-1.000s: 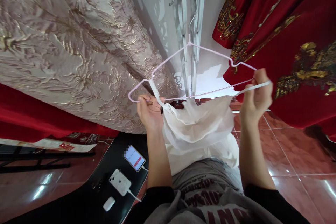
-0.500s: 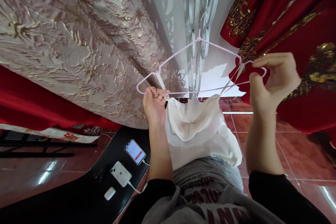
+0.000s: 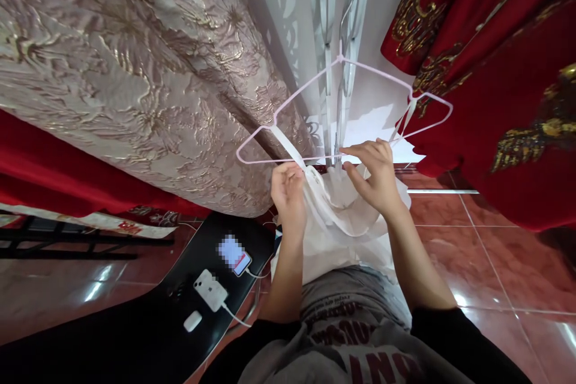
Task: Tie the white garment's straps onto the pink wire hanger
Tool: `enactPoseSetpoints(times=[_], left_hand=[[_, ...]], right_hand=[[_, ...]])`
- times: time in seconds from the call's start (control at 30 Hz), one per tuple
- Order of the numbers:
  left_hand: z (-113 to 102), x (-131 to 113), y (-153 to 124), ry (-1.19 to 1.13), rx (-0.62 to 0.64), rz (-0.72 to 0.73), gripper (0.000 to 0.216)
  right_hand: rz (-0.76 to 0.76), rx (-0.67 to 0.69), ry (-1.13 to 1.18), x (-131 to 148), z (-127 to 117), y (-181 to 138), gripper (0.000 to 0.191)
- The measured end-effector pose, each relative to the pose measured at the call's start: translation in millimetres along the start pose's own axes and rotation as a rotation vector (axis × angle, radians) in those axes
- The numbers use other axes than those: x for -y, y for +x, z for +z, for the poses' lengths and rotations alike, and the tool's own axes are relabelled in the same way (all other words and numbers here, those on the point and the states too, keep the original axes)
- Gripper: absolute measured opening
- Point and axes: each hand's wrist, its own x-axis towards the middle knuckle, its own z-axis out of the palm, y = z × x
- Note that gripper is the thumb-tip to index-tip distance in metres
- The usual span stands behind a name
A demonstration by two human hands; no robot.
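A pale pink hanger (image 3: pixel 310 85) hangs by its metal hook in front of me. Thin straps loop over both its shoulder notches and carry a white strappy top (image 3: pixel 333 240), whose body drapes down against my front. My left hand (image 3: pixel 288 192) is at the left strap, just below the hanger's bottom bar, its fingers curled closed on the strap's lower end. Over the top's neckline is my right hand (image 3: pixel 375 177), fingers stretched and thumb apart, gripping nothing visible; its fingertips are near the bottom bar.
A shiny embossed pinkish fabric (image 3: pixel 148 72) fills the left. Red gold-embroidered cloth (image 3: pixel 490 102) hangs at right. Behind the hanger stands a white metal rack (image 3: pixel 330 12). Two phones on cables, one a white phone (image 3: pixel 210 290), and a white case (image 3: pixel 192 321) lie on a black bench (image 3: pixel 112 324).
My right hand has left the hanger's right end and come in, left and down, over the neckline. My left hand has shifted slightly right and down, and the right strap now rests in its notch.
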Motion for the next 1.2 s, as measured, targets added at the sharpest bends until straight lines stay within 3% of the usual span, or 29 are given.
enactPoseSetpoints(times=[0.1, 0.23, 0.37, 0.47, 0.57, 0.7, 0.77, 0.8, 0.83, 0.93, 1.07, 1.13, 1.2], left_hand=[[5, -6, -11, 0.137, 0.066, 0.082, 0.031], [1, -20, -4, 0.106, 0.089, 0.085, 0.031], [-21, -62, 26, 0.113, 0.246, -0.011, 0.035], [-40, -98, 56, 0.038, 0.456, -0.214, 0.051], [-56, -112, 79, -0.246, 0.417, -0.195, 0.068], [-68, -84, 85, -0.412, 0.017, -0.016, 0.041], [-68, -61, 76, -0.355, -0.183, -0.011, 0.032], [-65, -49, 70, -0.307, -0.22, -0.048, 0.031], [-61, -39, 62, -0.265, -0.2, -0.097, 0.03], [-37, -20, 39, -0.214, 0.058, -0.243, 0.045], [-5, -16, 22, -0.287, 0.162, -0.201, 0.053], [2, -17, 21, -0.311, 0.161, -0.161, 0.047], [4, -17, 22, -0.326, 0.161, -0.118, 0.041]], right_hand=[[-0.011, 0.029, 0.014, 6, -4, -2, 0.03], [0.009, 0.056, 0.036, 6, -8, 1, 0.03], [0.001, 0.043, 0.06, 6, -13, 2, 0.026], [-0.011, 0.051, 0.054, 8, -15, 1, 0.025], [-0.005, 0.057, 0.053, 9, -17, 1, 0.026], [0.012, 0.108, 0.036, 10, -22, 1, 0.029], [0.025, 0.126, 0.028, 11, -24, 0, 0.03], [0.025, 0.138, 0.037, 13, -24, 0, 0.03], [0.017, 0.154, 0.056, 15, -24, 0, 0.031], [-0.029, 0.229, 0.143, 22, -21, -2, 0.04], [0.008, 0.219, 0.252, 25, -22, -5, 0.034], [0.058, 0.101, 0.275, 21, -25, -7, 0.027], [0.127, -0.167, 0.263, 15, -28, -9, 0.023]])
